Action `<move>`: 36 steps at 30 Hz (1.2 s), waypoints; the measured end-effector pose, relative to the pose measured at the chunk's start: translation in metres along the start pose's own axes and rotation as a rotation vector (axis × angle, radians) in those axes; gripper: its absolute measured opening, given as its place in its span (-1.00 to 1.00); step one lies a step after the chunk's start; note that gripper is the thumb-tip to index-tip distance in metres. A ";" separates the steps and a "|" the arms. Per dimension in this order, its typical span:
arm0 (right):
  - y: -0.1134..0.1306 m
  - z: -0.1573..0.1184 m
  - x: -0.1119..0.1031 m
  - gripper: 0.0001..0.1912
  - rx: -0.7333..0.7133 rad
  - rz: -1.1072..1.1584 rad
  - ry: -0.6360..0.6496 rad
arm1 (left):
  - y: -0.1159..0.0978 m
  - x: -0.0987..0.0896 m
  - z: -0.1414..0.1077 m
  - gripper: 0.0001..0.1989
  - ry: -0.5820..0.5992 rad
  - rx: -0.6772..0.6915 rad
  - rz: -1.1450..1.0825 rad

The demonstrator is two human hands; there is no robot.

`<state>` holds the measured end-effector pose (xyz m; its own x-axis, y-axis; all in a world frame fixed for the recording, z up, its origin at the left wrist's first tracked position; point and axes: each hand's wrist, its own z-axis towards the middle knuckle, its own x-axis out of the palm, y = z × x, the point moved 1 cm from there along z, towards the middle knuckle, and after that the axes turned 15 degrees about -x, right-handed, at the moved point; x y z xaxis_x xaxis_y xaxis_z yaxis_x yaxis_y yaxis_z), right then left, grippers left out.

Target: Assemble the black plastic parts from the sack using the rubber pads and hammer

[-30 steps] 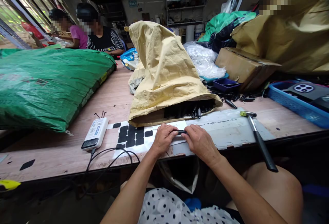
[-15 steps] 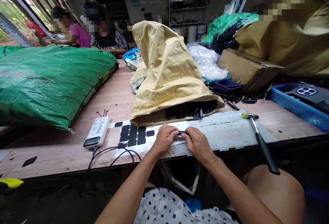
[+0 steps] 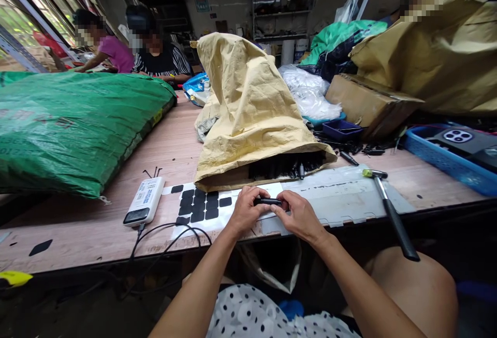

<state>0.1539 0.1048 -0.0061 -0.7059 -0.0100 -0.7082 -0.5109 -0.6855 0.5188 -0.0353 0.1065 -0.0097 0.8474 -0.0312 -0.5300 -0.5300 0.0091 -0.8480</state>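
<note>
Between my two hands, just above the table's front edge, lies a short black pen-like tube (image 3: 267,201), held level. My left hand (image 3: 247,208) is closed on its left end. At the right end, my right hand (image 3: 298,212) pinches it between thumb and fingers. Behind my hands, a tan paper sack (image 3: 248,105) lies with its mouth towards me, and many similar black pieces (image 3: 285,167) show inside. Left of my left hand is a white sheet with black rounded-square stickers (image 3: 200,206).
A hammer (image 3: 392,214) overhangs the table edge at right, beside a clear plastic sheet (image 3: 349,198). A white power bank (image 3: 144,201) with a black cable sits left. A large green sack (image 3: 77,126) fills the far left, a blue basket (image 3: 446,159) the right. Co-workers sit behind.
My fingers have shifted on the black tube, the right ones loosening and spreading, so more of it shows. The whole view has moved slightly.
</note>
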 end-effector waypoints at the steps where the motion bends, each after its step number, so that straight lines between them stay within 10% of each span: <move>1: 0.000 0.000 0.001 -0.85 0.006 -0.007 -0.001 | 0.000 0.000 0.000 -0.87 -0.001 0.006 0.002; 12: 0.000 -0.001 -0.001 -0.88 0.009 0.077 -0.064 | -0.004 0.000 0.000 -0.86 0.012 -0.013 0.033; 18: -0.004 -0.011 -0.008 -0.74 0.175 0.414 -0.344 | -0.027 -0.006 -0.021 -0.88 -0.052 0.150 0.169; 23: -0.012 -0.017 -0.009 -0.66 0.276 0.527 -0.574 | -0.044 0.012 -0.076 -0.79 0.246 0.220 0.188; 32: -0.009 -0.013 -0.010 -0.71 0.282 0.554 -0.588 | 0.053 0.078 -0.102 -0.65 0.348 -0.394 0.432; 36: -0.010 -0.013 -0.007 -0.71 0.281 0.551 -0.584 | 0.038 0.066 -0.102 -0.61 0.460 -0.392 0.525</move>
<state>0.1709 0.1023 -0.0127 -0.9900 0.1411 0.0008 -0.0686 -0.4857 0.8714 -0.0024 0.0029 -0.0763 0.4316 -0.5306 -0.7295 -0.9009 -0.2125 -0.3785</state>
